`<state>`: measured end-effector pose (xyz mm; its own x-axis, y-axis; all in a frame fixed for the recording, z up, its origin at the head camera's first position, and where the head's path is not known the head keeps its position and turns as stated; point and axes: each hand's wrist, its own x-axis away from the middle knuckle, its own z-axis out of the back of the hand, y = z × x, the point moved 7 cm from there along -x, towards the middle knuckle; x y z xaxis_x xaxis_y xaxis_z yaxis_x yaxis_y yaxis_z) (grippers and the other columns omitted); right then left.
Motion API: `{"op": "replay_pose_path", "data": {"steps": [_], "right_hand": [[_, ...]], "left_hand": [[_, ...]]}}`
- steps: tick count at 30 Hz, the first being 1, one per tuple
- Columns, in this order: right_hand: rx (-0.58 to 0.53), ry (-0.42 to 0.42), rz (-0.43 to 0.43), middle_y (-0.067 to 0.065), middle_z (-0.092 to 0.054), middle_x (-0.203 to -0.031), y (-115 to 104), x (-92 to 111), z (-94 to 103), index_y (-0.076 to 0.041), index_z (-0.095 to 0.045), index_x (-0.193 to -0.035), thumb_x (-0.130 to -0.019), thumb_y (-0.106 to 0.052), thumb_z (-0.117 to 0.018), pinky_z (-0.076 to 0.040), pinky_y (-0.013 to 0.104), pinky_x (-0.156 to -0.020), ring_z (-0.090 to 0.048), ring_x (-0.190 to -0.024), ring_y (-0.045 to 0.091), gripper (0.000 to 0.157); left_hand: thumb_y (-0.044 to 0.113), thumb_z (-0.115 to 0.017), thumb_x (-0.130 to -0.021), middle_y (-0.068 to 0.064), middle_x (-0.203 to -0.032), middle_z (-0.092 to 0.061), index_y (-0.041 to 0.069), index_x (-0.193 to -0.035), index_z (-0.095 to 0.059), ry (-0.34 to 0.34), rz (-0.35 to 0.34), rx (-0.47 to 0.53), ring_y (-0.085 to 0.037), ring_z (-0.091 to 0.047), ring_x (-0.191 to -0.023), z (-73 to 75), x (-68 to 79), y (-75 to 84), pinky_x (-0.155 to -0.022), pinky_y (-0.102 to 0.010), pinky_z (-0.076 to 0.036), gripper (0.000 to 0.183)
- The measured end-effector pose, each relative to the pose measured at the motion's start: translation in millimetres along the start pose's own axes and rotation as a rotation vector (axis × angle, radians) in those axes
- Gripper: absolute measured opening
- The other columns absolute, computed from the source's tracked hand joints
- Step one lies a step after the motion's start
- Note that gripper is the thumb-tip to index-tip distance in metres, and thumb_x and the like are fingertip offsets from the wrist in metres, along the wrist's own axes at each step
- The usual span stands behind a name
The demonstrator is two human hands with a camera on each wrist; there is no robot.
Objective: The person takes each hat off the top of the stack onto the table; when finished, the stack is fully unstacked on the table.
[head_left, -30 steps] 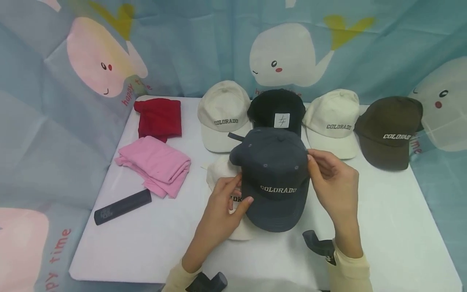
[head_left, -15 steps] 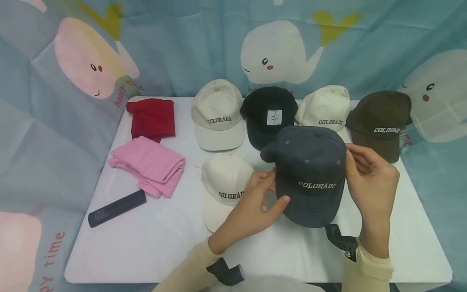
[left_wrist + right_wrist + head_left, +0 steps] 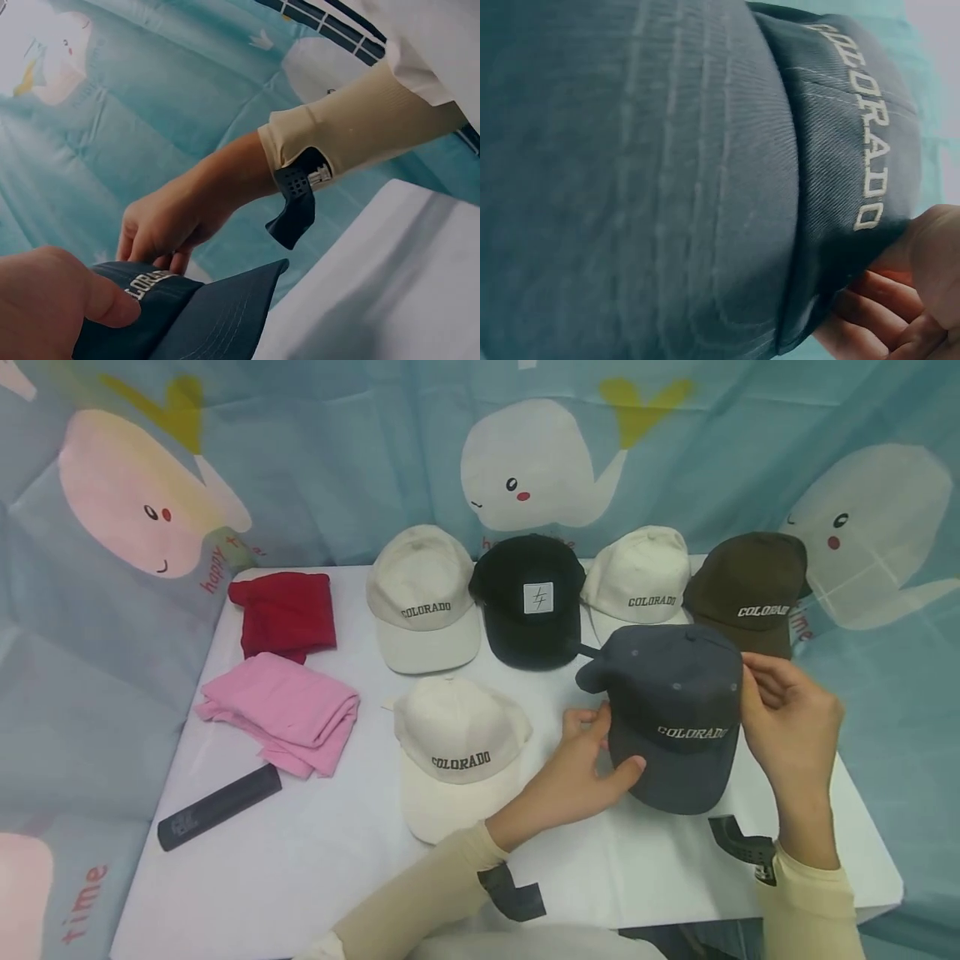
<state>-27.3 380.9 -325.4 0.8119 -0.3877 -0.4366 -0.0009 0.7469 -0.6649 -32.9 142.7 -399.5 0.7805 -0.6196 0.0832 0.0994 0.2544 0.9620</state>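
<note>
A dark blue-grey baseball cap (image 3: 675,718) with COLORADO across its front is held up over the right part of the table, brim toward me. My left hand (image 3: 581,768) grips its left side, thumb on the front near the brim. The right hand (image 3: 787,718) pinches the opposite edge of the crown. In the left wrist view the cap's brim (image 3: 225,311) points right, with the left thumb (image 3: 112,304) against the lettering. Close up in the right wrist view, the brim (image 3: 630,180) fills the left side and the right fingers (image 3: 877,315) curl at the cap's lower edge.
Behind stand a beige cap (image 3: 423,602), a black cap (image 3: 528,610), a cream cap (image 3: 641,577) and a brown cap (image 3: 742,585). Another cream cap (image 3: 461,752) lies left of my hands. Farther left are red cloth (image 3: 288,614), pink cloth (image 3: 285,710) and a dark bar-shaped object (image 3: 217,807).
Both hands have carried the blue-grey cap to the right, away from over the front cream cap, which now shows fully. The head view has shifted slightly too.
</note>
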Motion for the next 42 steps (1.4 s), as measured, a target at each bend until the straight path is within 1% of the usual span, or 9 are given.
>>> {"op": "replay_pose_path", "data": {"steps": [3,7,11,17,23,27,30,35,42], "right_hand": [[0.017,-0.024,0.018,0.031,-0.074,-0.109,12.3,-3.8,2.2,0.006,-0.076,-0.118,-0.103,-0.021,-0.070,-0.042,-0.002,-0.073,-0.052,-0.087,-0.033,0.032],[0.039,-0.059,0.030,0.032,-0.073,-0.108,27.1,-9.0,5.3,0.007,-0.076,-0.118,-0.103,-0.020,-0.069,-0.040,-0.003,-0.073,-0.051,-0.086,-0.033,0.032],[0.070,-0.111,0.017,0.033,-0.073,-0.109,43.6,-13.8,5.6,0.006,-0.075,-0.120,-0.104,-0.021,-0.068,-0.039,-0.003,-0.071,-0.049,-0.084,-0.034,0.032],[0.108,-0.190,-0.021,0.035,-0.071,-0.112,72.8,-19.1,7.6,0.007,-0.074,-0.123,-0.105,-0.020,-0.066,-0.038,-0.003,-0.068,-0.045,-0.080,-0.036,0.033],[0.152,-0.240,-0.032,0.037,-0.070,-0.113,98.0,-22.2,12.6,0.008,-0.072,-0.126,-0.106,-0.020,-0.065,-0.036,-0.003,-0.065,-0.043,-0.079,-0.037,0.035],[0.172,-0.267,-0.060,0.037,-0.069,-0.115,114.7,-23.5,15.5,0.007,-0.070,-0.129,-0.107,-0.023,-0.062,-0.036,-0.002,-0.065,-0.043,-0.077,-0.036,0.038],[0.171,-0.285,-0.072,0.038,-0.069,-0.116,125.1,-24.2,13.3,0.007,-0.069,-0.130,-0.108,-0.025,-0.061,-0.037,-0.001,-0.065,-0.043,-0.077,-0.036,0.040],[0.174,-0.295,-0.077,0.039,-0.068,-0.117,136.6,-25.6,9.7,0.009,-0.068,-0.130,-0.108,-0.025,-0.060,-0.036,-0.001,-0.065,-0.042,-0.078,-0.036,0.040],[0.188,-0.297,-0.085,0.038,-0.069,-0.118,148.8,-27.5,10.1,0.008,-0.068,-0.130,-0.108,-0.025,-0.060,-0.035,-0.002,-0.067,-0.041,-0.078,-0.037,0.041]], "left_hand": [[0.031,-0.068,-0.100,-0.009,-0.144,-0.035,0.001,-0.165,-0.029,-0.026,0.039,0.030,-0.016,-0.052,-0.112,-13.7,-11.4,-3.9,-0.077,-0.020,-0.048,0.081],[0.030,-0.071,-0.098,-0.005,-0.134,-0.037,0.002,-0.165,-0.030,-0.033,0.100,0.062,-0.016,-0.052,-0.109,-29.9,-24.8,-7.9,-0.075,-0.020,-0.046,0.083],[0.030,-0.072,-0.096,-0.005,-0.139,-0.035,0.003,-0.166,-0.026,-0.037,0.160,0.090,-0.011,-0.052,-0.109,-45.1,-32.8,-10.8,-0.082,-0.019,-0.045,0.088],[0.031,-0.072,-0.096,-0.012,-0.147,-0.036,-0.002,-0.164,-0.027,-0.057,0.210,0.095,-0.010,-0.055,-0.106,-64.3,-44.2,-11.3,-0.092,-0.020,-0.045,0.088],[0.030,-0.074,-0.092,-0.018,-0.150,-0.039,-0.002,-0.161,-0.038,-0.048,0.262,0.110,-0.008,-0.047,-0.117,-82.6,-57.1,-13.3,-0.101,-0.022,-0.043,0.083],[0.032,-0.073,-0.091,-0.019,-0.154,-0.034,-0.003,-0.161,-0.035,-0.062,0.312,0.088,-0.012,-0.046,-0.130,-96.0,-64.6,-15.8,-0.107,-0.022,-0.040,0.087],[0.033,-0.073,-0.091,-0.018,-0.156,-0.030,-0.005,-0.162,-0.031,-0.067,0.346,0.086,-0.014,-0.041,-0.137,-101.0,-69.6,-18.2,-0.111,-0.022,-0.037,0.091],[0.034,-0.074,-0.090,-0.016,-0.152,-0.034,-0.004,-0.161,-0.034,-0.059,0.367,0.063,-0.013,-0.041,-0.135,-103.2,-74.9,-17.0,-0.109,-0.022,-0.039,0.091],[0.037,-0.073,-0.090,-0.014,-0.149,-0.037,-0.002,-0.161,-0.036,-0.084,0.422,0.051,-0.015,-0.046,-0.128,-116.0,-81.2,-21.5,-0.107,-0.024,-0.041,0.089]]}}
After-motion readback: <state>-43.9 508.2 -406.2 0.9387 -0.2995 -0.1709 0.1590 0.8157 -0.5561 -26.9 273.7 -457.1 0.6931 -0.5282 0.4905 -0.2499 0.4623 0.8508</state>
